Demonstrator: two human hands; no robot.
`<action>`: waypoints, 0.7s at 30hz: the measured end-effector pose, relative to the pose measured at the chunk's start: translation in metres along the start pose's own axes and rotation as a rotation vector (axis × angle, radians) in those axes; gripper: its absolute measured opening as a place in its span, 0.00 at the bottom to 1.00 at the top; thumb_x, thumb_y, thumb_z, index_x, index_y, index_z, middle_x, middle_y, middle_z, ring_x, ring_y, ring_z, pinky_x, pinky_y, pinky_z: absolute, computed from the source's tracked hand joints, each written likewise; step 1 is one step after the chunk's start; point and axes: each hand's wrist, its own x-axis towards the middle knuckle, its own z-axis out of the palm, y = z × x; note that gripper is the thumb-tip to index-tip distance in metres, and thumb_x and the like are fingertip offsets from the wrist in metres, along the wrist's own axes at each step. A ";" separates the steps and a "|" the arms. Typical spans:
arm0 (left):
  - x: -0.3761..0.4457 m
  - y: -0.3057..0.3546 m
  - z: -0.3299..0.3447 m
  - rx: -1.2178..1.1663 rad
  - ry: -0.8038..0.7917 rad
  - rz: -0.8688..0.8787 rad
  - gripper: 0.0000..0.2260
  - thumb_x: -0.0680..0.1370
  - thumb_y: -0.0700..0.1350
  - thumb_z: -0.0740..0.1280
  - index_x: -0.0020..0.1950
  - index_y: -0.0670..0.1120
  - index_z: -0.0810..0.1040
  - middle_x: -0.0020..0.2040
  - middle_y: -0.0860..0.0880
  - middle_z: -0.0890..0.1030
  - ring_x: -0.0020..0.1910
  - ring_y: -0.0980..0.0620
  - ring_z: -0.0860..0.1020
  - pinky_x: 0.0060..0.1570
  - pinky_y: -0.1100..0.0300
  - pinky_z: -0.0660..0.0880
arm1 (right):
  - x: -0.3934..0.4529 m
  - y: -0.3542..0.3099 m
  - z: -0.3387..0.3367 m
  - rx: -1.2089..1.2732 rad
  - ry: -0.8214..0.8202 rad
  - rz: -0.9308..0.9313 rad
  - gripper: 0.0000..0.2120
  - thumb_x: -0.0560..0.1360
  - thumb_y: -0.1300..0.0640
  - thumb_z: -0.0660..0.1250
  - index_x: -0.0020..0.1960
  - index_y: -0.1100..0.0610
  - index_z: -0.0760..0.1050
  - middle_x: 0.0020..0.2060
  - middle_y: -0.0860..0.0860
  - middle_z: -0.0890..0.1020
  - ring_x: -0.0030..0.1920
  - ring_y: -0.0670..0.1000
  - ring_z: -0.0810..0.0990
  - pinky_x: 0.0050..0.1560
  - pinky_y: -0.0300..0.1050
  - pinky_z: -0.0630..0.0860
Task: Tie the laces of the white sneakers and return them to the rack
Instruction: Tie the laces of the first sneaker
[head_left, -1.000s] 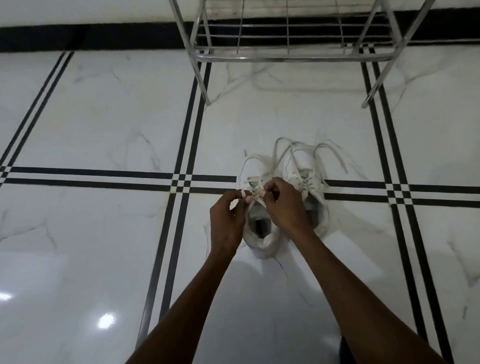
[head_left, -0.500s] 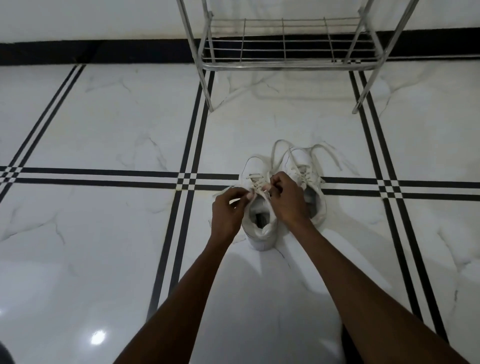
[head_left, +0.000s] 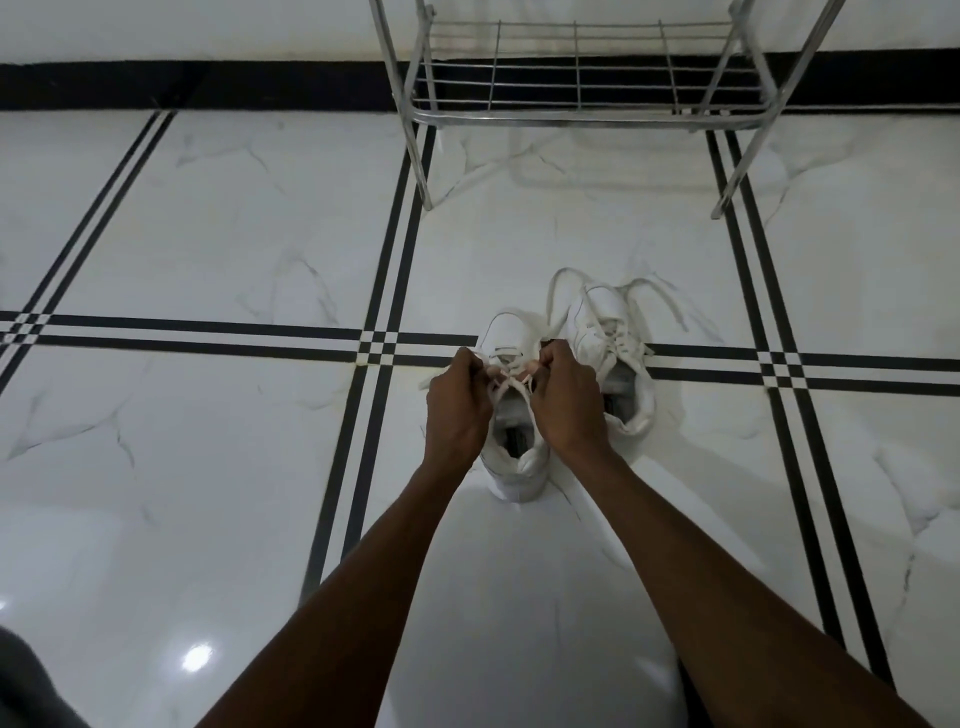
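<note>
Now | left hand (head_left: 457, 410), right hand (head_left: 566, 400) pinch near sneaker's laces (head_left: 511, 382) | rack (head_left: 576, 117) bare

Open marble floor (head_left: 208, 467) spreads wide to the left of the two sneakers and, more narrowly, to their right, with a bare strip between them and the metal rack (head_left: 582, 117) ahead. The rack's two front legs stand on that floor, leaving a wide gap under its lowest wire shelf. The right sneaker's (head_left: 615, 364) loose laces trail over the floor beside it, and both forearms cross the near space
</note>
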 end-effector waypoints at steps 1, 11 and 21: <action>-0.001 0.002 0.000 0.004 0.008 -0.007 0.07 0.82 0.36 0.63 0.45 0.44 0.71 0.34 0.56 0.76 0.32 0.59 0.73 0.32 0.70 0.68 | -0.001 0.001 0.001 0.003 0.009 0.017 0.06 0.79 0.60 0.65 0.55 0.60 0.73 0.46 0.59 0.84 0.48 0.61 0.82 0.40 0.45 0.69; 0.004 0.021 -0.033 -0.544 -0.066 -0.169 0.13 0.84 0.47 0.65 0.52 0.38 0.82 0.50 0.47 0.89 0.54 0.52 0.85 0.57 0.54 0.80 | 0.019 0.000 -0.018 0.727 -0.194 0.320 0.06 0.79 0.54 0.67 0.51 0.55 0.79 0.44 0.50 0.88 0.47 0.49 0.86 0.48 0.49 0.81; 0.024 0.056 -0.058 -0.433 -0.210 0.164 0.13 0.86 0.45 0.62 0.58 0.40 0.84 0.58 0.48 0.86 0.62 0.52 0.82 0.57 0.56 0.80 | 0.033 -0.029 -0.051 0.309 -0.709 -0.139 0.09 0.79 0.51 0.67 0.52 0.55 0.83 0.42 0.50 0.86 0.43 0.47 0.83 0.43 0.41 0.78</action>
